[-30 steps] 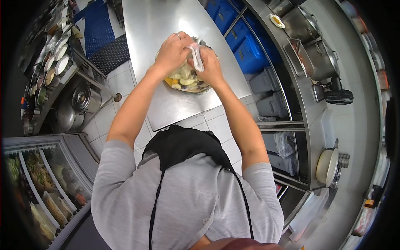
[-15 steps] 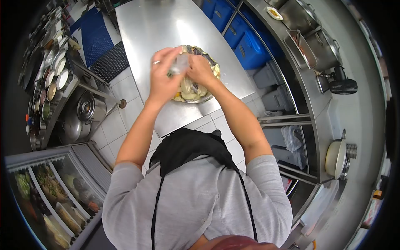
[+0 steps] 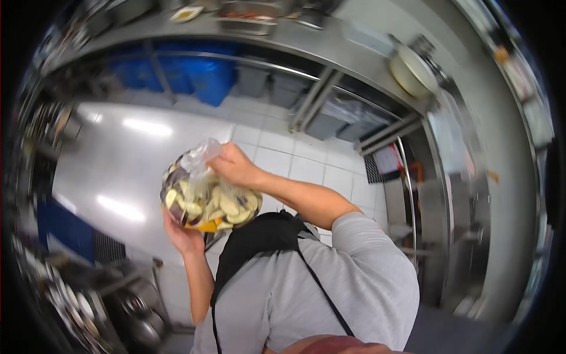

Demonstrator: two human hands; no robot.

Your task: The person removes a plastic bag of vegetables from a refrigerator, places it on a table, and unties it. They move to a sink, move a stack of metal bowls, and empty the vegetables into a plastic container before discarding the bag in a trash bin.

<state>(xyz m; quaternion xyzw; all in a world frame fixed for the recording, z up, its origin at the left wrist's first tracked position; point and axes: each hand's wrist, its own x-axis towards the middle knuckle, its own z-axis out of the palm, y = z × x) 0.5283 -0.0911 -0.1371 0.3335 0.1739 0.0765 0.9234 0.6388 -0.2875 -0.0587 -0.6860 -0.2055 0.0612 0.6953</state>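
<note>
A bulging clear plastic bag (image 3: pixel 203 154) holds sliced vegetables (image 3: pixel 227 206): pale slices, some edged with dark purple skin like eggplant, and a few orange pieces. Its gathered top is gripped by my right hand (image 3: pixel 234 165), fingers closed. My left hand (image 3: pixel 184 235) cups the lower left side of the bag; most of its fingers are hidden beneath. The bag is in front of my black apron (image 3: pixel 259 242), close to the near end of the steel table (image 3: pixel 100 159). Whether anything else lies under the vegetables is hidden.
A steel counter (image 3: pixel 330 50) runs along the far side, with a metal tray of food (image 3: pixel 247 25) and a large pale pot (image 3: pixel 413 75) on it. Blue bins (image 3: pixel 209 79) stand below. Pots (image 3: pixel 144 315) sit on a lower shelf at left. White floor tiles (image 3: pixel 274 162) lie between.
My body and view have turned to the right. The bag has come off the table toward me. My left hand has gone from the bag's top to its underside; my right grips the top.
</note>
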